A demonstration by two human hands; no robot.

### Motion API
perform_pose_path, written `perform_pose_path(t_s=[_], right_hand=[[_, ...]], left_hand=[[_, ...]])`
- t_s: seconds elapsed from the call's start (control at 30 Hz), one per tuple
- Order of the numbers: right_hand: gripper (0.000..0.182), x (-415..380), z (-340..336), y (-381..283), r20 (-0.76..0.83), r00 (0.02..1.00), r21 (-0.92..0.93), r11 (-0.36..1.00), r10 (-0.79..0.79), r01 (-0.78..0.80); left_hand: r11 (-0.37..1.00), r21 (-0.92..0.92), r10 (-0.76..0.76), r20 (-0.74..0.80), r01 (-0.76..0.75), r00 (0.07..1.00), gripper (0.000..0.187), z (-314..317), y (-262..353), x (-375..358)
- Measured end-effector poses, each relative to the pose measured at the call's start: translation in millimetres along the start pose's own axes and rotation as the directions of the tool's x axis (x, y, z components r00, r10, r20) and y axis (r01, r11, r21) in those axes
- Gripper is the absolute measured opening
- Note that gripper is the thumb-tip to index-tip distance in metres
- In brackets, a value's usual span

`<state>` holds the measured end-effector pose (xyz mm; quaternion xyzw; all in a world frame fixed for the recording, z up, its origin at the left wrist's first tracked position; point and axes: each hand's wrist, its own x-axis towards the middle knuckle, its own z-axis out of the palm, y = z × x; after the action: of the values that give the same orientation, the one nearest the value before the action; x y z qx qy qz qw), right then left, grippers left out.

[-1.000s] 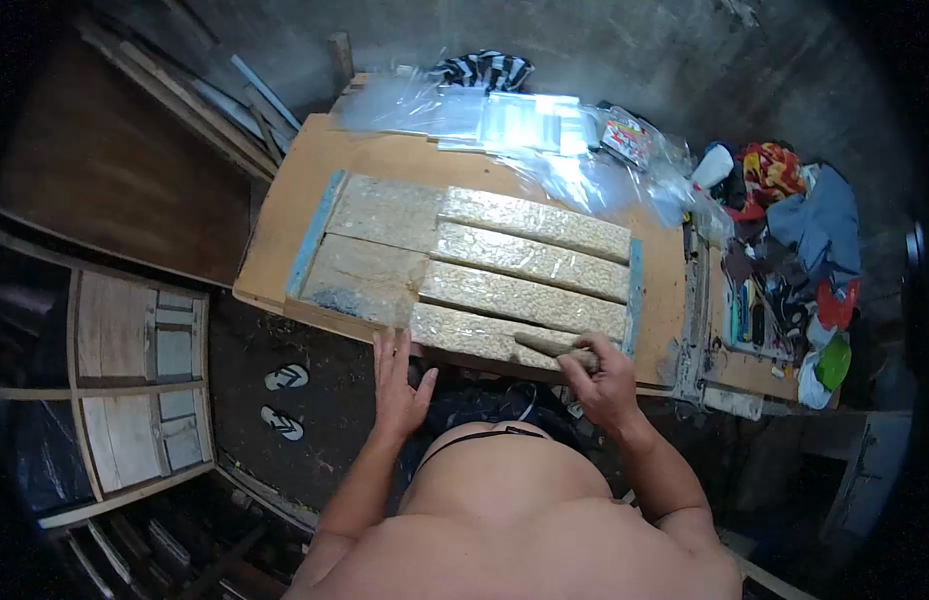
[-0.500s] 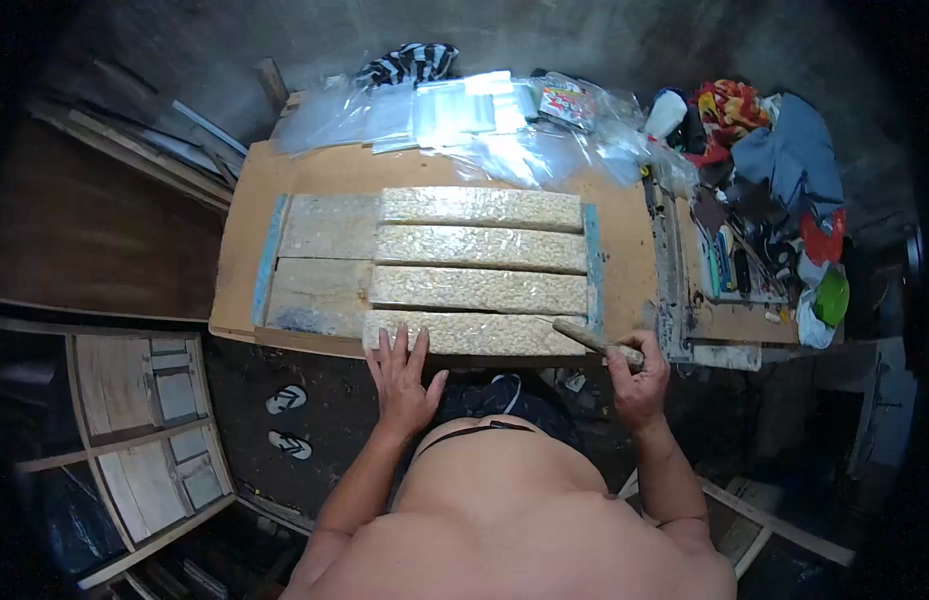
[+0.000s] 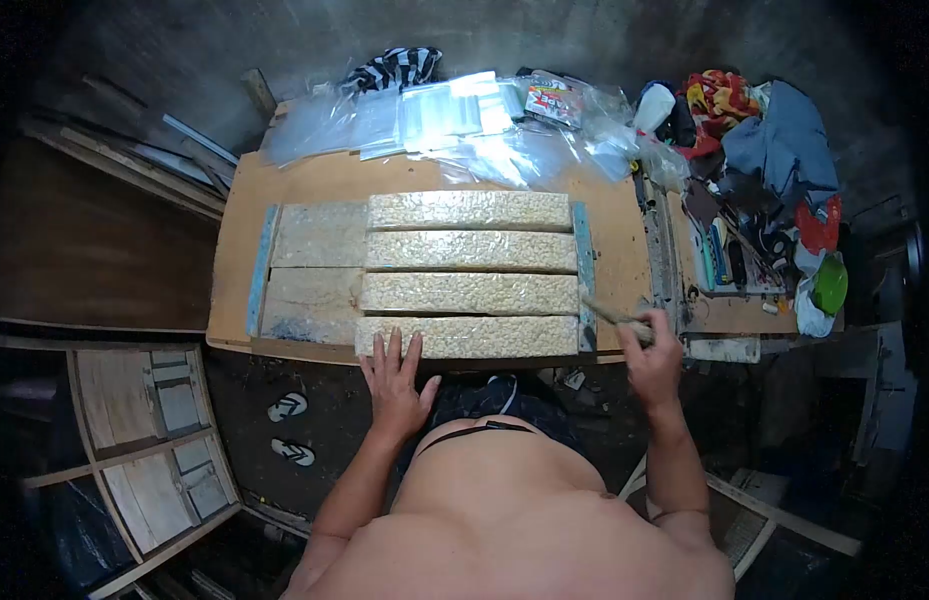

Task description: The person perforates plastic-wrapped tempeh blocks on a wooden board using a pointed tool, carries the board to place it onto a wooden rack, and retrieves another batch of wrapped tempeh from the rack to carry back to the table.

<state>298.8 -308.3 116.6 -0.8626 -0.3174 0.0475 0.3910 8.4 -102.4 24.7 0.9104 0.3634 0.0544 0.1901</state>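
Observation:
Four long plastic-wrapped packs of pale soybeans lie side by side on a wooden board (image 3: 314, 240). My left hand (image 3: 396, 390) rests at the left end of the nearest pack (image 3: 484, 338), fingers spread on its top. Wrapped around a short wooden stick (image 3: 609, 313) is my right hand (image 3: 652, 365), just past the board's right end. The stick's narrow end points up and left, near the blue edge strip (image 3: 584, 260). Behind the nearest pack are the second pack (image 3: 469, 293), the third pack (image 3: 471, 250) and the farthest pack (image 3: 469, 210).
Clear plastic bags (image 3: 439, 115) are heaped along the table's (image 3: 234, 260) back. To the right, a tray holds pens and tools (image 3: 729, 255), with cloths (image 3: 784, 140) and a green object (image 3: 830, 285) around it. Flip-flops (image 3: 287, 405) lie on the floor at left.
My right hand has moved the stick rightward, off the nearest pack and past the board's end. My left hand stays on the pack. The whole view has shifted slightly.

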Motion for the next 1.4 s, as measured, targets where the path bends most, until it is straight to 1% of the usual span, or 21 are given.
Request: perform_pose_path(t_s=[0.07, 0.13, 0.2, 0.27, 0.3, 0.4, 0.43, 0.53, 0.57, 0.67, 0.7, 0.8, 0.83, 0.97, 1.0, 1.07, 1.1, 1.2, 1.23, 1.33, 1.4], right_hand=[[0.022, 6, 6, -11, 0.011, 1.0, 0.014, 1.0, 0.005, -0.005], [0.022, 10, 15, -16, -0.128, 0.99, 0.033, 0.998, -0.055, 0.059], [0.023, 12, 25, -14, -0.074, 0.994, 0.032, 0.996, -0.08, 0.082], [0.024, 14, 32, -21, 0.018, 0.98, -0.053, 0.978, -0.199, 0.199], [0.025, 14, 32, -30, 0.032, 0.996, 0.024, 0.996, -0.085, 0.084], [0.027, 18, 46, -45, 0.11, 0.961, -0.026, 0.966, -0.253, 0.257], [0.028, 18, 51, -46, 0.2, 0.955, 0.007, 0.975, -0.217, 0.221], [0.028, 17, 56, -63, 0.093, 0.972, 0.139, 0.969, -0.217, 0.203], [0.028, 19, 64, -62, 0.09, 0.95, 0.098, 0.952, -0.298, 0.29], [0.028, 21, 77, -78, 0.232, 0.919, 0.089, 0.948, -0.318, 0.306], [0.027, 20, 81, -80, 0.148, 0.919, 0.092, 0.93, -0.366, 0.356], [0.027, 21, 92, -95, 0.188, 0.904, 0.173, 0.918, -0.385, 0.356], [0.026, 23, 94, -101, 0.37, 0.876, 0.119, 0.951, -0.311, 0.287], [0.026, 23, 112, -105, 0.182, 0.903, 0.229, 0.909, -0.39, 0.347], [0.026, 25, 117, -108, 0.188, 0.899, 0.232, 0.907, -0.397, 0.352], [0.027, 29, 126, -115, 0.371, 0.827, 0.2, 0.906, -0.422, 0.372], [0.027, 26, 130, -116, 0.274, 0.866, 0.209, 0.904, -0.419, 0.372], [0.027, 29, 142, -128, 0.144, 0.845, 0.325, 0.831, -0.515, 0.451], [0.026, 32, 145, -130, 0.305, 0.81, 0.262, 0.862, -0.5, 0.433], [0.023, 32, 157, -131, 0.224, 0.847, 0.28, 0.865, -0.481, 0.417], [0.024, 31, 166, -135, 0.23, 0.856, 0.385, 0.851, -0.463, 0.357]], left_hand=[[1.0, 0.001, -0.001, 0.036, 0.001, 0.999, 0.078, -4, 0, 0], [1.0, 0.012, -0.002, 0.026, 0.002, 1.0, 0.079, -4, -1, -2], [1.0, 0.019, 0.013, 0.016, -0.013, 1.0, 0.079, -5, -3, -3], [1.0, 0.007, 0.012, 0.019, -0.013, 1.0, 0.079, -5, -3, -5], [1.0, 0.004, 0.002, 0.005, -0.002, 1.0, 0.079, -5, -4, -5], [1.0, -0.006, -0.007, -0.008, 0.007, 1.0, 0.079, -6, -8, -14], [0.999, -0.031, -0.022, -0.013, 0.021, 1.0, 0.078, -6, -9, -17], [0.995, -0.085, -0.051, -0.053, 0.046, 0.997, 0.077, -8, -16, -22], [0.993, -0.112, -0.055, -0.07, 0.047, 0.996, 0.076, -9, -19, -26], [0.985, -0.16, -0.077, -0.105, 0.06, 0.991, 0.075, -9, -25, -32], [0.985, -0.161, -0.083, -0.118, 0.063, 0.99, 0.075, -10, -27, -30], [0.983, -0.163, -0.105, -0.11, 0.086, 0.988, 0.075, -14, -31, -37], [0.982, -0.163, -0.113, -0.106, 0.095, 0.988, 0.075, -15, -31, -38], [0.976, -0.191, -0.13, -0.123, 0.105, 0.984, 0.075, -18, -35, -42], [0.975, -0.193, -0.139, -0.126, 0.113, 0.982, 0.075, -18, -37, -44], [0.971, -0.2, -0.158, -0.117, 0.132, 0.98, 0.076, -15, -40, -46], [0.97, -0.202, -0.161, -0.123, 0.134, 0.979, 0.076, -16, -42, -45], [0.961, -0.225, -0.189, -0.111, 0.161, 0.976, 0.077, -16, -47, -50], [0.961, -0.223, -0.197, -0.124, 0.166, 0.973, 0.077, -15, -49, -51], [0.96, -0.225, -0.202, -0.142, 0.167, 0.969, 0.078, -17, -53, -52], [0.956, -0.231, -0.219, -0.142, 0.183, 0.965, 0.078, -18, -55, -56]])
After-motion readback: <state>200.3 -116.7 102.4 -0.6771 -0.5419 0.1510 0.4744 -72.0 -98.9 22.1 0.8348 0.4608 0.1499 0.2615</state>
